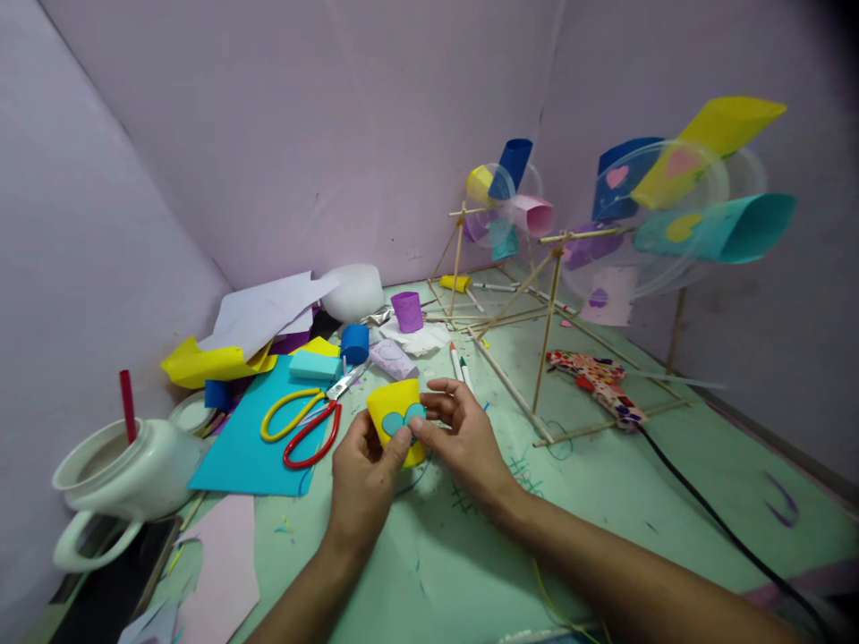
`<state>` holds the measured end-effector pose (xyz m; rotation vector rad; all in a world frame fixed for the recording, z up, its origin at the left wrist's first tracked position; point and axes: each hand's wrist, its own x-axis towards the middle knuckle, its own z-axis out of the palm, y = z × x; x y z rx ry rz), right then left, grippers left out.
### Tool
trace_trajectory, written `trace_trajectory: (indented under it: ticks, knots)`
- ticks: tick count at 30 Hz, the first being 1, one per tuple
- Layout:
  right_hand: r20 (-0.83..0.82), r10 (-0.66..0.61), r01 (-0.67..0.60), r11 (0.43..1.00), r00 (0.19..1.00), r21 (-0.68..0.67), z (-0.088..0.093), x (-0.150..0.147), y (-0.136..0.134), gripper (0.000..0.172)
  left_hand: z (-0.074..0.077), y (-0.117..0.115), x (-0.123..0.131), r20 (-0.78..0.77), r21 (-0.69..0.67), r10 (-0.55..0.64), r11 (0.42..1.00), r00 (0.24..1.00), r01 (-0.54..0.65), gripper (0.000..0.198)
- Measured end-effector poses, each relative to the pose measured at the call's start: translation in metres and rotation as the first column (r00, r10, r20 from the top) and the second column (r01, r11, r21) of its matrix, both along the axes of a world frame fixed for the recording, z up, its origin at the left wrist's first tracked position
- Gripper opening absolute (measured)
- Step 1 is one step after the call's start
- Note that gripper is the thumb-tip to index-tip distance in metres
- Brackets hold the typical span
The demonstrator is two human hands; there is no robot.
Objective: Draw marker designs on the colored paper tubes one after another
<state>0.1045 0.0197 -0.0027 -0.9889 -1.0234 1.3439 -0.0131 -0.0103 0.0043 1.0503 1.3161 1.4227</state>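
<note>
Between my two hands is a yellow paper tube (395,399) with a teal heart-shaped cutout (395,422) lying on its front. My left hand (366,470) wraps the tube's left side, its thumb on the lower part of the heart. My right hand (463,438) is closed at the right side, thumb pressing the heart's right lobe. Left of my hands, scissors (312,447) with one yellow and one red handle lie partly on a sheet of turquoise paper (251,447). A blue paper roll (355,343) and a purple paper cup shape (406,312) stand farther back.
At right stand two stick frames carrying wheels with coloured paper tubes, a large one (554,340) and a smaller one (458,259). A fabric-covered tool (597,385) trails a black cord. A white teapot-like vessel (154,470) stands left; two markers (460,365) lie behind my hands.
</note>
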Motion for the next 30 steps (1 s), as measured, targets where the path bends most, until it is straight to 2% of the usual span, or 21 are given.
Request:
trace_trajectory:
  ticks: [2,4,6,9,13,19,30]
  knots:
    - [-0.035,0.078,-0.079,0.997,0.996,-0.022,-0.0002,0.0009,0.0018,0.05,-0.0004,-0.0004,-0.0009,0.032,-0.013,-0.009,1.0,0.999,0.01,0.043]
    - [-0.061,0.173,-0.174,0.985,0.983,-0.017,0.0,0.0022,0.0032,0.045,-0.0009,-0.0007,-0.002,0.067,-0.024,-0.024,0.999,0.997,0.025,0.046]
    - [-0.093,0.211,-0.213,0.977,0.973,-0.021,0.0002,0.0035,0.0038,0.041,-0.0009,-0.0009,-0.0028,0.1,-0.031,-0.042,0.998,0.994,0.046,0.045]
    - [-0.12,0.196,-0.204,0.977,0.973,-0.056,0.0006,0.0046,0.0032,0.042,0.0003,-0.0017,-0.0036,0.144,-0.035,-0.072,0.996,0.987,0.077,0.045]
    - [-0.052,0.158,-0.16,0.987,0.986,-0.028,0.0014,0.0048,0.002,0.04,0.002,-0.003,-0.0047,0.167,-0.055,-0.097,0.993,0.981,0.108,0.045]
    - [-0.009,0.151,-0.151,0.988,0.988,-0.017,0.0013,0.0048,0.002,0.039,0.0014,-0.0021,-0.0056,0.108,-0.058,-0.037,0.997,0.994,0.043,0.044]
    - [-0.003,0.139,-0.139,0.99,0.99,-0.009,0.003,0.0043,0.0013,0.036,0.0005,-0.0013,-0.008,0.111,-0.072,-0.022,0.997,0.994,0.03,0.045]
